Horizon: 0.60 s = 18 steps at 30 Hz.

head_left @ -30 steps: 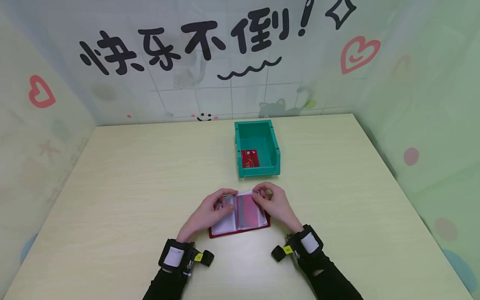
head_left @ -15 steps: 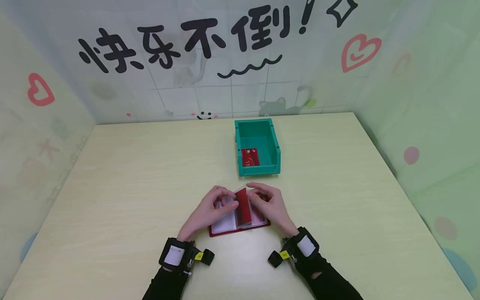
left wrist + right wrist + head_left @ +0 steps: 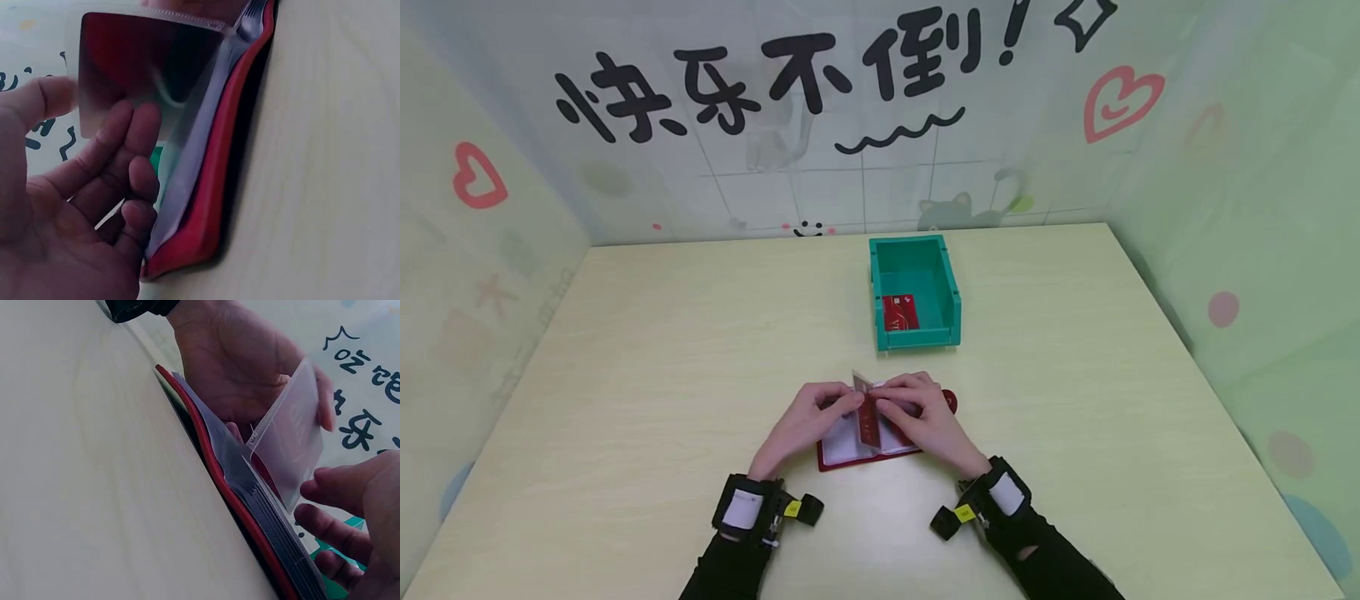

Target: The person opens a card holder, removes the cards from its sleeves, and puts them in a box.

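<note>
A card holder (image 3: 841,446) with a red cover and clear plastic sleeves lies spread open on the table, in front of me. One sleeve (image 3: 868,423) with a dark red card in it stands up from the middle. My left hand (image 3: 805,421) pinches this sleeve at its edge, thumb on one side and fingers on the other, as the left wrist view shows. From the other side my right hand (image 3: 928,425) reaches over the right-hand pages, fingers loosely extended. In the right wrist view its thumb and fingertips are close to the sleeve; contact is unclear.
Behind the holder stands a green plastic bin (image 3: 919,337), with a red card (image 3: 900,313) lying inside at its left front. Printed backdrop walls (image 3: 752,200) bound the table (image 3: 700,333) at the back and sides.
The sleeve page has turned from lying on the right to standing upright, toward the left hand. My left hand now pinches it; my right hand has shifted left over the pages.
</note>
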Tool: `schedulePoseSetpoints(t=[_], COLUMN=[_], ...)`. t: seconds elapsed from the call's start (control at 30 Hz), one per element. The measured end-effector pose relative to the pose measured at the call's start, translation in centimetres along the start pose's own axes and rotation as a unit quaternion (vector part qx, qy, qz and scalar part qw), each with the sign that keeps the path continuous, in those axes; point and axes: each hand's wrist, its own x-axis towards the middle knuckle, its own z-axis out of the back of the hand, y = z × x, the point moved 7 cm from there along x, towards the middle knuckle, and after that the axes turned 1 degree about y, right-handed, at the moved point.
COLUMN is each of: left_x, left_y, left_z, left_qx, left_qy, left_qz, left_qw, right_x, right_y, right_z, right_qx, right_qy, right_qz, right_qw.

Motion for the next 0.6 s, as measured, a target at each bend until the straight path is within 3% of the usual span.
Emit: schedulePoseSetpoints(t=[0.17,0.33,0.43,0.6], left_x=[-0.6,-0.8,-0.9,-1.1], left_y=[0.5,0.8,1.2,2.0], left_z=[1.0,1.1,1.2,1.3], left_qx=[-0.011,-0.018,-0.023,-0.005], left_qy=[0.028,0.066,0.069,0.045], left_qz=[-0.003,-0.003,0.022,0.079], left_qw=[0.9995,0.9976,0.9971,0.9958], right_x=[-0.1,0.0,0.0,0.2], right_y=[-0.2,0.0,0.2,0.6], right_z=[-0.3,-0.4,-0.5,-0.8], right_qx=[-0.066,-0.091,-0.105,-0.118], right_qy=[0.002,0.008,0.012,0.014], right_qz=[-0.030,-0.052,-0.055,-0.055], right_qw=[0.9974,0.9945,0.9929,0.9914])
